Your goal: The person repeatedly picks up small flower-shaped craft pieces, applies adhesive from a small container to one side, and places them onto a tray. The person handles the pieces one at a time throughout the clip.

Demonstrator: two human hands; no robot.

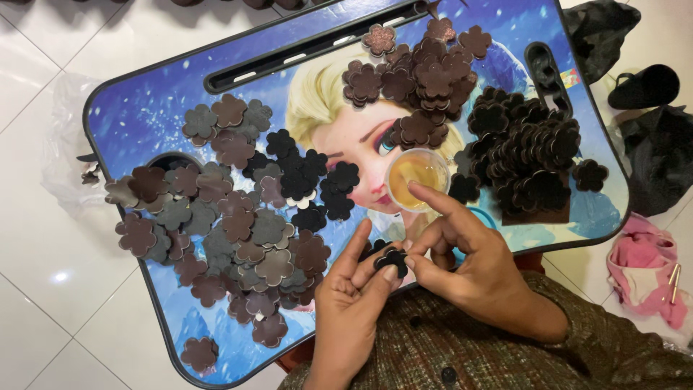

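A small dark flower-shaped leather cut-out (390, 258) is pinched between the thumb and fingers of the left hand (349, 292), which is raised from the near edge with the palm turned upward and the fingers narrowly closed about the piece. A second dark cut-out appears to be tucked just behind it, though this cannot be told for certain. The right hand (469, 263) is brought in from the right, its thumb and curled fingers touching the same piece, while its forefinger is stretched out toward the far side, the tip resting at the rim of a small clear round cup of amber liquid (417, 179). The right forearm is covered by a brown tweed sleeve (577, 325).

Just beyond the hands, the cup is set on a blue lap-tray counter printed with a cartoon figure (144, 108). To the left, a loose spread of brown and grey flower cut-outs (231, 224) is scattered over the counter, with a cluster of black flower cut-outs (307, 177) among them. At the far right, a heap of black flower cut-outs (527, 155) is piled, and a heap of dark brown flower cut-outs (419, 76) lies on the far side. A pink cloth (635, 263) lies on the white tiled floor (43, 253) at the right.
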